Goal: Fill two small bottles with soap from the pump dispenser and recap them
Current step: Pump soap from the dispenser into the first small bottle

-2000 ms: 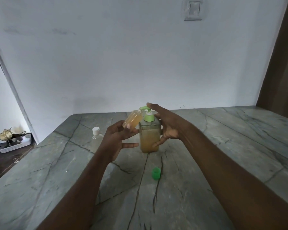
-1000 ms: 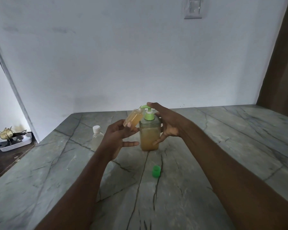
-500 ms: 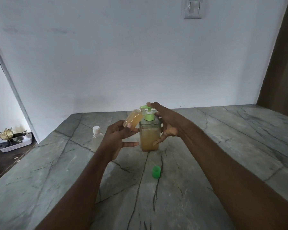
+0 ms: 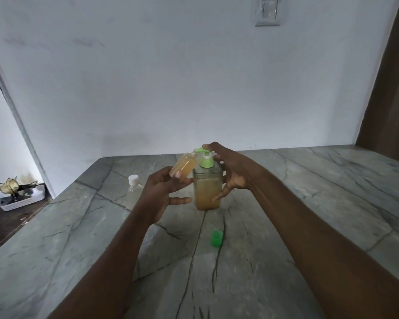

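Grey veined stone counter (image 4: 309,203), white wall behind. Left hand (image 4: 161,192) pinches small bottle (image 4: 184,166), long axis tilted up-right, mouth at spout of pump dispenser (image 4: 207,192). Right hand (image 4: 235,171) grips dispenser, forefinger on pump head. Green cap (image 4: 216,238): loose, between forearms.

A switch plate (image 4: 267,12) sits on the white wall (image 4: 171,77) at one o'clock. At nine o'clock, a white tray (image 4: 21,202) holds a golden ornament (image 4: 8,185).

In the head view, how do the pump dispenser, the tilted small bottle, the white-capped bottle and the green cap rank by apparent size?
1. pump dispenser, largest.
2. tilted small bottle and white-capped bottle: they look alike, and the second is partly hidden, so they are not ranked.
3. green cap, smallest.
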